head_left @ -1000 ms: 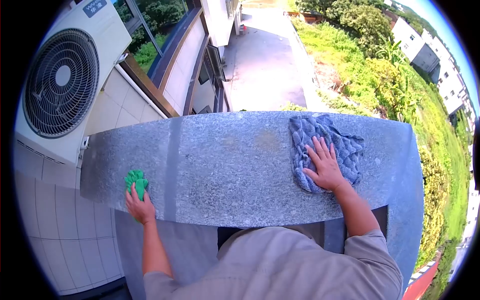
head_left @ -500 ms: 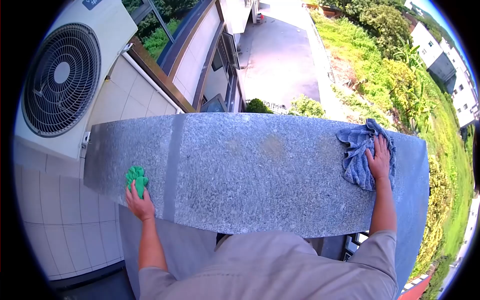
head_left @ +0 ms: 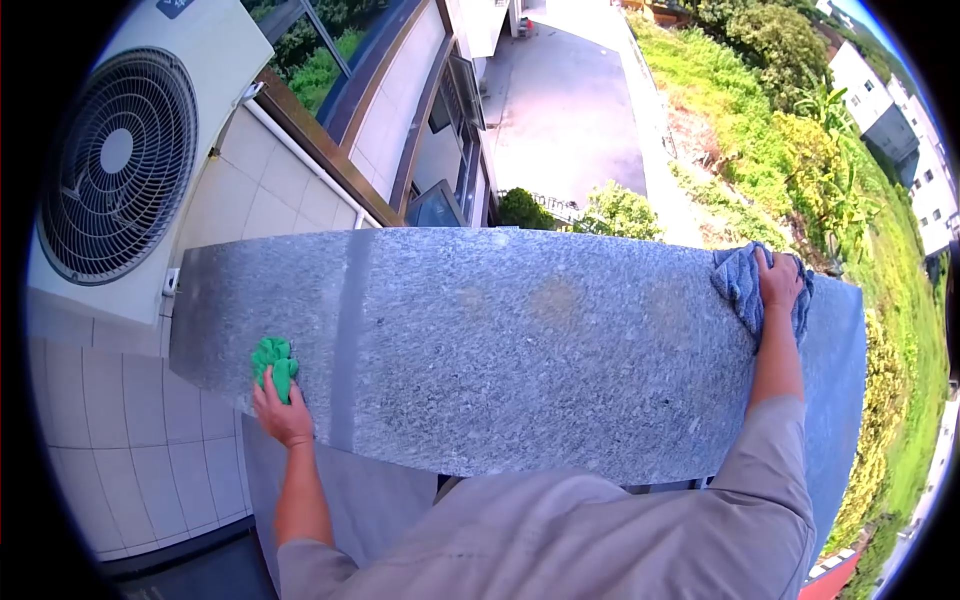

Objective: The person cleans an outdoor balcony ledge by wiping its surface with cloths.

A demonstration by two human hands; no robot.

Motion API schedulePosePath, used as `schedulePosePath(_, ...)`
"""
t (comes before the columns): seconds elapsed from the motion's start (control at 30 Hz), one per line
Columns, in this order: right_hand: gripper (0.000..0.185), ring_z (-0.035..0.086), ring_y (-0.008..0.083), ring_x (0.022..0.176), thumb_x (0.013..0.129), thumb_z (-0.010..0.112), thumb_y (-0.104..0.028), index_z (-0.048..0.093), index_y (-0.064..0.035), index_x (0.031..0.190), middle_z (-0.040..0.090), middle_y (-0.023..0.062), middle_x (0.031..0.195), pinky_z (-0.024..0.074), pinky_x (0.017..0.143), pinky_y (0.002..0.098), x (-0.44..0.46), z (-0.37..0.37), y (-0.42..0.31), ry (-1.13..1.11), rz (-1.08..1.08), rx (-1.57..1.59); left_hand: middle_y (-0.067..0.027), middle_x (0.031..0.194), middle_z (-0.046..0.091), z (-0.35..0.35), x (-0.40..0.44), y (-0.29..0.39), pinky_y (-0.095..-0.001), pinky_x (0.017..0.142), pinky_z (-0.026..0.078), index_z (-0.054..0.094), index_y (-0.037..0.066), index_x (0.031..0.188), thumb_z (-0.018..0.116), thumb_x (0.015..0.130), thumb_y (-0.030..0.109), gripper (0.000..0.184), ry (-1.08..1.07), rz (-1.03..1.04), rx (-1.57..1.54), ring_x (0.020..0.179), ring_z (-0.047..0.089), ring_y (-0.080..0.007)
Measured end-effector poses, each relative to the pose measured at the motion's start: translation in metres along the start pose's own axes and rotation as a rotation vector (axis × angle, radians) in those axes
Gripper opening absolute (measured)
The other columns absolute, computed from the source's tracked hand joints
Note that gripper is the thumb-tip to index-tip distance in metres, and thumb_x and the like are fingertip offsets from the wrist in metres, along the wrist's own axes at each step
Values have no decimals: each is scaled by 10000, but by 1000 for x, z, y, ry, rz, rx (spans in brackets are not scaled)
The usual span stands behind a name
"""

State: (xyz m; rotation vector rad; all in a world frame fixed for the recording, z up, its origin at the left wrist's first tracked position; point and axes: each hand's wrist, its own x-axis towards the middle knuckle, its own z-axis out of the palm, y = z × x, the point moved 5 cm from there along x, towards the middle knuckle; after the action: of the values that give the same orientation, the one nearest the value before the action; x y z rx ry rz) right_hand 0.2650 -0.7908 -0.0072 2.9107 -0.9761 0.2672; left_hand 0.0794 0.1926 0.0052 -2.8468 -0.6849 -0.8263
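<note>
A grey speckled stone ledge [head_left: 480, 370] stretches across the view in front of me. At its far right edge, my right hand [head_left: 780, 281] presses on a bunched blue-grey cloth [head_left: 738, 284], its fingers curled over the fabric. My left hand [head_left: 284, 415] rests at the near left part of the ledge. Its fingers close around a crumpled green cloth [head_left: 273, 358], which lies against the stone. Faint brownish stains [head_left: 555, 298] mark the ledge's upper middle.
An air-conditioner outdoor unit [head_left: 118, 165] hangs on the tiled wall at left. Windows [head_left: 440, 205] run along the building beyond the ledge. Far below lie a paved yard [head_left: 565, 110] and green bushes [head_left: 760, 150]. The ledge's outer edge drops off at right.
My right hand has pushed the blue-grey cloth farther away and to the right, bunching it up under curled fingers. My left hand and the green cloth stay in nearly the same place.
</note>
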Motion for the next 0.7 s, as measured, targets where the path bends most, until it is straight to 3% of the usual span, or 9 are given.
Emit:
schedulePosePath(0.03,632,493,303,1476,1016,539,-706,731,-186,1320,633,112,1486,349,1178,591,-4,-3,-2,36,2,38,-183,1491,587,1,-2,0,-542,1087,478,621,214,1487,753,948,283,560,3,3,-7,1337,574,-420)
schedulePosePath(0.07,664,389,328,1567,1024,506,-719,677,-214,1421,536,117,1616,282,1214,694,-4,0,-4,-30,31,29,-178,1491,588,1,-4,-1,-539,1083,481,620,221,1488,753,948,292,560,13,-1,-13,1336,576,-418)
schedulePosePath(0.17,696,253,419,1624,1066,423,-689,507,-246,1596,320,102,1760,211,1173,837,-6,25,-3,-81,81,0,-164,1495,591,-1,-5,-1,-532,1070,489,620,242,1488,748,953,317,555,31,-1,-18,1330,582,-412)
schedulePosePath(0.27,590,254,513,1600,1098,390,-458,445,-235,1641,303,137,1761,252,1162,838,-38,28,-19,-12,108,-22,-153,1500,590,4,-6,-3,-532,1053,496,621,256,1484,735,966,336,537,42,6,-25,1316,591,-409)
schedulePosePath(0.3,627,211,511,1619,1084,383,-375,387,-152,1671,270,193,1769,190,1206,812,-60,12,-30,-54,117,36,-152,1502,589,4,-6,-3,-534,1047,498,620,257,1483,731,970,342,532,40,9,-29,1311,594,-408)
schedulePosePath(0.43,653,202,528,1615,1085,412,-367,366,-83,1671,250,218,1768,196,1209,805,-120,2,-36,-115,-3,7,-147,1507,588,-1,-6,0,-544,1030,502,615,259,1485,723,976,354,529,35,10,-19,1289,605,-407)
schedulePosePath(0.53,647,196,513,1621,1103,446,-383,369,-77,1668,237,220,1771,206,1220,784,-169,-2,-24,-118,-129,-18,-144,1516,582,4,-7,-4,-547,1028,501,608,266,1494,722,976,353,538,41,5,-4,1290,602,-408)
schedulePosePath(0.7,665,182,482,1634,1123,477,-445,374,-71,1663,225,217,1775,214,1230,758,-261,-34,11,-125,-164,40,-141,1532,570,1,-5,-2,-551,1029,498,604,264,1497,724,974,343,542,33,13,-21,1290,597,-408)
